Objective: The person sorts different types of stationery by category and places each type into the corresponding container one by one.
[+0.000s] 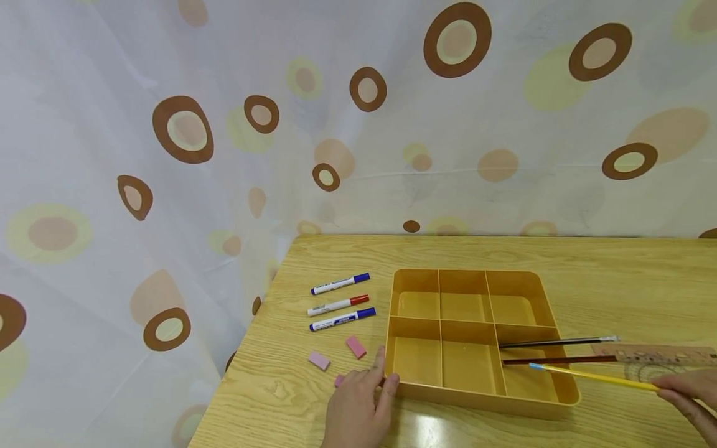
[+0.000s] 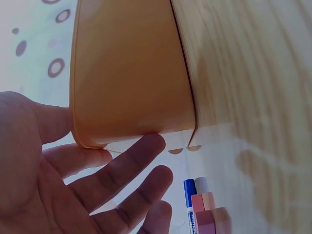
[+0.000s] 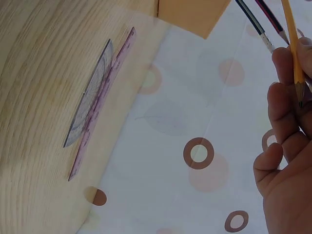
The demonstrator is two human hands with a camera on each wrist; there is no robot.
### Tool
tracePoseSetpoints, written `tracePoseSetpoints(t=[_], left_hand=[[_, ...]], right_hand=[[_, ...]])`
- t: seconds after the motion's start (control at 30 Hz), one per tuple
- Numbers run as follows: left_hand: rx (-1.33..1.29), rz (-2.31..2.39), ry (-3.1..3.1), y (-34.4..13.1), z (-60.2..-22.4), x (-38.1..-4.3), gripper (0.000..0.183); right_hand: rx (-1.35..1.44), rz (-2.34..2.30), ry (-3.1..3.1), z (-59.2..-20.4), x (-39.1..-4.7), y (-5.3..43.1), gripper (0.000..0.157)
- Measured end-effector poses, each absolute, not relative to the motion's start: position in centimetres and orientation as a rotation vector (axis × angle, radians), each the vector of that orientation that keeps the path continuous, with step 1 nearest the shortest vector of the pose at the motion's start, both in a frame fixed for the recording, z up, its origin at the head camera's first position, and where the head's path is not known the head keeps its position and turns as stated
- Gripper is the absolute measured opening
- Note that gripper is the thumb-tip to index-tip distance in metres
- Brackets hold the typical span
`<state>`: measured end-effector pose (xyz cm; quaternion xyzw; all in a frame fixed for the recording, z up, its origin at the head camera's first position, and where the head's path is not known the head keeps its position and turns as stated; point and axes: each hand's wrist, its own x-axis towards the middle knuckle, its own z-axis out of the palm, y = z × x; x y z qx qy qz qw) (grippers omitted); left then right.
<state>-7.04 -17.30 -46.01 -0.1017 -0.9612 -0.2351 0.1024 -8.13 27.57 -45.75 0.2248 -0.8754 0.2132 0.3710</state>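
In the head view, my left hand rests at the near left corner of an orange compartment tray. Its fingers lie fairly straight along the left wall, the thumb near the front rim; the left wrist view shows these fingers against the corner. A yellow pencil is pinched by my right hand, its blue end over the tray's near right compartment and its sharpened tip by the fingers in the right wrist view. A black pencil and a dark red pencil stick out over the tray's right wall.
Three markers lie left of the tray, with several pink erasers nearer me. Right of the tray are a clear ruler and a protractor. A patterned curtain hangs behind the wooden table.
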Motion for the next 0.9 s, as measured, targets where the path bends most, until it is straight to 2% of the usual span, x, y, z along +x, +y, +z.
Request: tracePoseSetpoints(t=[0.03, 0.1, 0.3, 0.53, 0.9], left_hand=[[-0.300, -0.693, -2.837, -17.3, -46.0, -7.0, 0.051], [-0.304, -0.691, -2.832, -17.3, -46.0, -7.0, 0.050], [-0.309, -0.679, -2.823, -17.2, -46.0, -7.0, 0.049], [-0.302, -0.671, -2.824, -17.2, -46.1, -7.0, 0.049], [-0.309, -0.670, -2.817, -17.2, -46.1, -7.0, 0.049]], right_hand=[[0.593, 0.503, -2.259, -45.2, -8.0, 27.2, 0.070], [0.619, 0.431, -2.277, -44.4, -7.8, 26.5, 0.073], [0.692, 0.413, -2.263, -43.2, -8.0, 24.7, 0.067], [0.791, 0.449, -2.188, -43.5, -8.8, 23.9, 0.056], [0.825, 0.463, -2.123, -44.2, -9.1, 22.8, 0.056]])
